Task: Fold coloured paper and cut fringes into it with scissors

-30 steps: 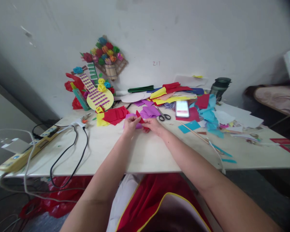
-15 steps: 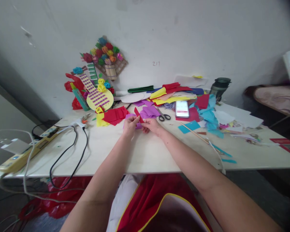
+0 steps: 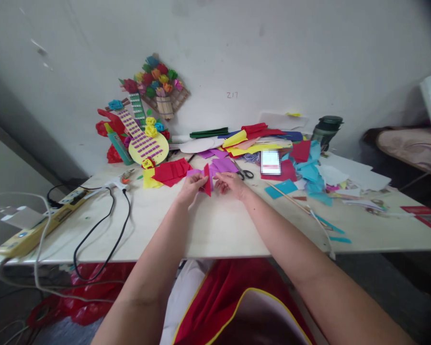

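Observation:
My left hand (image 3: 193,188) pinches a narrow folded piece of red paper (image 3: 208,181) between thumb and fingers, its pointed end downward. Just to the right is my right hand (image 3: 230,185), apart from the paper, its fingers loosely bent and slightly spread with nothing visible in them. Purple paper (image 3: 224,165) lies on the table behind both hands. Black-handled scissors (image 3: 248,174) rest beyond my right hand. Left of my left hand, red paper sheets (image 3: 172,171) overlap a yellow sheet (image 3: 151,180).
Paper flowers and a guitar-shaped craft (image 3: 149,149) stand against the wall near a green glue bottle (image 3: 120,148). A phone (image 3: 271,162), blue paper (image 3: 280,189) and a wooden stick (image 3: 290,197) lie to the right. A power strip (image 3: 43,225) with cables occupies the left.
My right hand has let go of the red paper and moved slightly right. The paper, still in my left hand, has turned more upright, with its lower point showing.

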Motion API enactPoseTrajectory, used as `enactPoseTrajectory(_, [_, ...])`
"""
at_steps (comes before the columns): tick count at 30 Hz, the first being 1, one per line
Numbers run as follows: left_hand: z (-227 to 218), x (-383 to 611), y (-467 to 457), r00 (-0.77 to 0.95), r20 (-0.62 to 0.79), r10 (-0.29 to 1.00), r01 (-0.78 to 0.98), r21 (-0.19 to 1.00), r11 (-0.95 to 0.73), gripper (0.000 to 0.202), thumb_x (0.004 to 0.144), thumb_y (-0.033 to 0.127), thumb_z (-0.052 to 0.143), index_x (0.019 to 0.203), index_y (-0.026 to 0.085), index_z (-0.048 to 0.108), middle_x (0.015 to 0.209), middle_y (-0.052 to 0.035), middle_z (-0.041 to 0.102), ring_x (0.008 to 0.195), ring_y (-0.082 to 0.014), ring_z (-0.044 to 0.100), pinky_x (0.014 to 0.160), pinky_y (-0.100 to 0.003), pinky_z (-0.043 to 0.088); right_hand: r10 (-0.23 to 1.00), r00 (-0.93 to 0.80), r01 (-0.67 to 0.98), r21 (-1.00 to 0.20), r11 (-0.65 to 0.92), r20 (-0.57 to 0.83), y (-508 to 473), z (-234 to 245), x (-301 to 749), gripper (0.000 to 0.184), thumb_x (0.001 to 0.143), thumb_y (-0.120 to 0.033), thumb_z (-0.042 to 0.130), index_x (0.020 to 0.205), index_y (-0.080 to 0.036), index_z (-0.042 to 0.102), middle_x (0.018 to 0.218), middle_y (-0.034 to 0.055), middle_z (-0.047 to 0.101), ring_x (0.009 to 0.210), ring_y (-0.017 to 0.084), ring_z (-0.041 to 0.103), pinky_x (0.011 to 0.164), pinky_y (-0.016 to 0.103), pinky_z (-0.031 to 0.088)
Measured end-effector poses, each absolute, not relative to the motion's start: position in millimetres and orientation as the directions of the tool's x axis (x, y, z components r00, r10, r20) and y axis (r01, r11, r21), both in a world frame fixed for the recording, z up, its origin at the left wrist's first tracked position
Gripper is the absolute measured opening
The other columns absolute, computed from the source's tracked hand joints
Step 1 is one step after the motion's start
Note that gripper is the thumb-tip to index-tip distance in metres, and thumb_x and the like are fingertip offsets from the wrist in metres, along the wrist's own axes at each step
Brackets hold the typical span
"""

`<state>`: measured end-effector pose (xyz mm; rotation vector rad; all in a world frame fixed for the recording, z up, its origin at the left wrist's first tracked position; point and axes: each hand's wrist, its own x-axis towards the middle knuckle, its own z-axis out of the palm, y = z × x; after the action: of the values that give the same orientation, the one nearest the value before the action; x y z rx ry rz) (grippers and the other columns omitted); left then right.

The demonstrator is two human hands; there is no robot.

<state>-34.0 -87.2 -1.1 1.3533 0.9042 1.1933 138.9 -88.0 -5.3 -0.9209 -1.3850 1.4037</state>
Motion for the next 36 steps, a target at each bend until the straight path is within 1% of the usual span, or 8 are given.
enactPoseTrajectory(3, [-1,-31,-93,0.392,0.104,0.914,0.080,0.986,-0.147,0.034,0.062,0.044,0.071,0.066,0.015,0.054,0.053,0.0012,0.053,0.046,-0.0081,0.047,0.045,-0.021,0.034,0.952,-0.252,-0.116,-0.982,0.149,0.174,-88,-6,138,0.032,0.067,-0.045,0.069,0.060,-0.016,0.055,0.049,-0.0042,0.054,0.034,0.004,0.041,0.035,0.018,0.031])
enactPoseTrajectory(6, [-2,-27,-96,0.461,0.052,0.886,0.179,0.972,-0.151,0.033,0.066,0.044,0.068,0.070,0.015,0.053,0.052,0.0030,0.051,0.044,-0.0066,0.042,0.042,-0.020,0.027,0.967,-0.190,-0.079,-0.984,0.158,0.170,-88,-9,134,0.032,0.060,-0.040,0.074,0.056,-0.017,0.052,0.040,-0.0079,0.043,0.032,0.003,0.033,0.032,0.018,0.025])
enactPoseTrajectory(8, [-3,-25,-95,0.452,0.047,0.891,0.184,0.972,-0.145,0.033,0.066,0.044,0.068,0.070,0.015,0.052,0.052,0.0031,0.051,0.044,-0.0065,0.042,0.042,-0.020,0.026,0.979,-0.142,-0.077,-0.987,0.139,0.148,-87,-11,132,0.031,0.060,-0.040,0.073,0.057,-0.018,0.052,0.038,-0.0088,0.039,0.031,0.004,0.030,0.031,0.019,0.022])
enactPoseTrajectory(13, [-6,-23,-93,0.474,0.044,0.879,0.091,0.991,-0.099,0.035,0.067,0.046,0.067,0.066,0.017,0.049,0.054,-0.0019,0.059,0.051,-0.0123,0.055,0.049,-0.023,0.037,0.989,-0.050,-0.150,-0.980,0.134,0.143,-82,-14,132,0.033,0.062,-0.043,0.070,0.055,-0.018,0.049,0.038,-0.0086,0.039,0.030,0.004,0.028,0.029,0.019,0.019])
enactPoseTrajectory(20, [-7,-25,-95,0.353,0.030,0.935,0.137,0.987,-0.084,0.038,0.064,0.050,0.069,0.066,0.016,0.050,0.053,-0.0030,0.062,0.046,-0.0116,0.053,0.045,-0.022,0.036,0.992,0.031,-0.200,-0.972,0.126,0.122,-82,-11,133,0.033,0.065,-0.043,0.067,0.053,-0.019,0.047,0.039,-0.0076,0.042,0.030,0.003,0.029,0.029,0.019,0.019])
enactPoseTrajectory(25, [-3,-23,-96,0.289,0.003,0.957,0.199,0.978,-0.063,0.039,0.061,0.050,0.071,0.064,0.017,0.050,0.044,0.0019,0.053,0.036,-0.0085,0.044,0.038,-0.021,0.030,0.990,0.087,-0.247,-0.960,0.131,0.112,-79,-12,134,0.032,0.063,-0.038,0.068,0.052,-0.019,0.046,0.037,-0.0078,0.042,0.029,0.003,0.029,0.029,0.019,0.018])
enactPoseTrajectory(29, [-5,-22,-94,0.266,0.008,0.964,0.220,0.973,-0.068,0.039,0.060,0.051,0.071,0.063,0.017,0.052,0.043,0.0034,0.049,0.034,-0.0073,0.040,0.036,-0.021,0.026,0.987,0.088,-0.279,-0.947,0.157,0.138,-79,-12,134,0.032,0.067,-0.039,0.065,0.052,-0.019,0.045,0.037,-0.0072,0.042,0.028,0.004,0.028,0.029,0.020,0.019])
enactPoseTrajectory(36, [-3,-26,-91,0.232,0.124,0.965,0.319,0.927,-0.196,0.036,0.067,0.050,0.064,0.057,0.017,0.051,0.042,0.0034,0.045,0.036,-0.0075,0.038,0.038,-0.021,0.027,0.981,0.123,-0.271,-0.946,0.177,0.148,-82,-8,136,0.035,0.065,-0.037,0.067,0.049,-0.018,0.042,0.038,-0.0069,0.042,0.029,0.003,0.030,0.029,0.018,0.021])
